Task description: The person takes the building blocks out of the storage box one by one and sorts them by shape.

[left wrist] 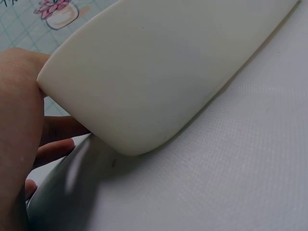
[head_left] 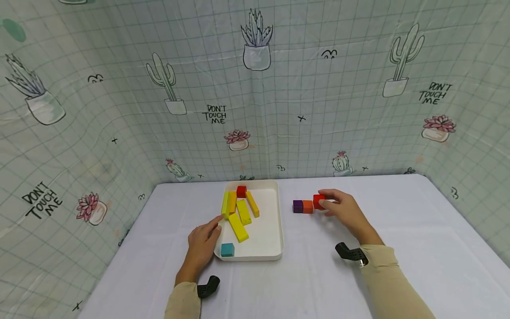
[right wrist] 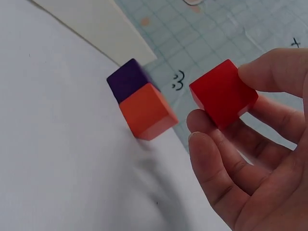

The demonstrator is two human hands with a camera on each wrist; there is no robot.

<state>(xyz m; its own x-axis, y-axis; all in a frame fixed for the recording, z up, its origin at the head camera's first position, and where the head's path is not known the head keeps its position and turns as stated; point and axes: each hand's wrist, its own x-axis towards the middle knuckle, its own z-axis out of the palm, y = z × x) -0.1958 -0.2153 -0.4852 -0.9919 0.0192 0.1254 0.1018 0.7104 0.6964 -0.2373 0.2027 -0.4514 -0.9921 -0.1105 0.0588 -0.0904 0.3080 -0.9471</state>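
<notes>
My right hand (head_left: 344,210) pinches a red cube (right wrist: 223,93) between thumb and fingers, just right of an orange cube (head_left: 307,207). That orange cube sits against a dark purple cube (head_left: 298,206), side by side on the table. In the right wrist view the red cube stands apart from the other two. My left hand (head_left: 203,241) holds the left side of a white tray (head_left: 263,235); in the left wrist view some fingers (left wrist: 57,151) show below its wall. Inside the tray lie several yellow blocks (head_left: 238,227), a lime block (head_left: 225,204), a dark red cube (head_left: 241,192) and a teal cube (head_left: 227,250).
A white cloth (head_left: 318,274) covers the table. Behind it hangs a grid-patterned curtain (head_left: 287,88) printed with cacti. Black devices are strapped at the left wrist (head_left: 208,287) and the right wrist (head_left: 350,252).
</notes>
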